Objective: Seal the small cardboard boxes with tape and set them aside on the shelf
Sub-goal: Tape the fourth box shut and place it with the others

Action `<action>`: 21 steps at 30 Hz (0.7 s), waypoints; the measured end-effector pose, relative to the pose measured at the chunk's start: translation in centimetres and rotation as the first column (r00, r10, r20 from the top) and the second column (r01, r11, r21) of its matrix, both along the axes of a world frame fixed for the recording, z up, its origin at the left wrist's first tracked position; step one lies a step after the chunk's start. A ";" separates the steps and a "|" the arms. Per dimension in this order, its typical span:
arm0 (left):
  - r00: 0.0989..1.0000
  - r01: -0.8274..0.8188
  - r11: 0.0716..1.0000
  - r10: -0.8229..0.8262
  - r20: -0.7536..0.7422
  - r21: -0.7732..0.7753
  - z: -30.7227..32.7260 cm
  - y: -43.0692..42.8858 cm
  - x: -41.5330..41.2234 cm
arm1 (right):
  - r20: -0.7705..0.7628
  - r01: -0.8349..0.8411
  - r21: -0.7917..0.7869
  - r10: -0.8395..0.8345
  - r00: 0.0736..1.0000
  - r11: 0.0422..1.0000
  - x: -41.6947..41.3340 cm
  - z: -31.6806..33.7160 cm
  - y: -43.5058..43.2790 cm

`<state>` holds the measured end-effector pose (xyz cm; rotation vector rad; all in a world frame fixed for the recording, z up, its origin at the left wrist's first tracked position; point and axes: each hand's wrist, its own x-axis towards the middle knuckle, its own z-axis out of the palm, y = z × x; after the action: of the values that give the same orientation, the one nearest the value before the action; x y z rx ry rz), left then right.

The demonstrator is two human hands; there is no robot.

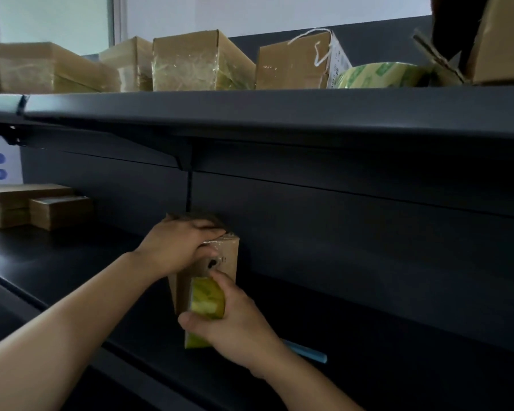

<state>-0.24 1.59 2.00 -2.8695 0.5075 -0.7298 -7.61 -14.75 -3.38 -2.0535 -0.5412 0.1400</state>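
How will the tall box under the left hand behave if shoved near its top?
Probably tips: the small cardboard box looks taller than wide, and the left hand grips its top. Likely stiff, since its walls show no buckling under that hand. Glossy tape on its top edge may be slick; the right hand holds the tape roll against its front.

top-right carton point(505, 46) partly beyond edge

A stockroom or packing area: dark metal shelving point(250, 114) holding taped cardboard boxes point(196, 63).
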 end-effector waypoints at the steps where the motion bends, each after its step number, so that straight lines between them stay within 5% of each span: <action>1: 1.000 0.002 1.000 -0.002 -0.003 0.010 0.0 0.3 -0.1 | -0.015 -0.015 0.006 0.015 1.000 1.000 0.0 -0.2 0.1; 9: 1.000 0.017 0.998 -0.016 0.007 -0.065 -1.3 -0.1 -0.1 | -0.078 -0.081 0.008 0.081 0.994 0.997 0.6 -0.7 -0.6; 15: 0.931 0.126 0.992 -0.109 0.348 -0.026 -4.2 1.5 -1.8 | -0.030 -0.022 -0.102 0.019 0.999 0.995 1.3 0.5 -3.6; 21: 0.922 0.124 0.988 -0.081 0.380 -0.089 -7.4 1.7 -4.2 | 0.061 0.115 -0.530 -0.097 0.993 0.840 2.9 0.6 -6.5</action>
<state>-4.47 3.25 -5.44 -2.7113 0.5792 -1.3295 -4.70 -21.26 -2.75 -2.6306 -0.4355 0.2106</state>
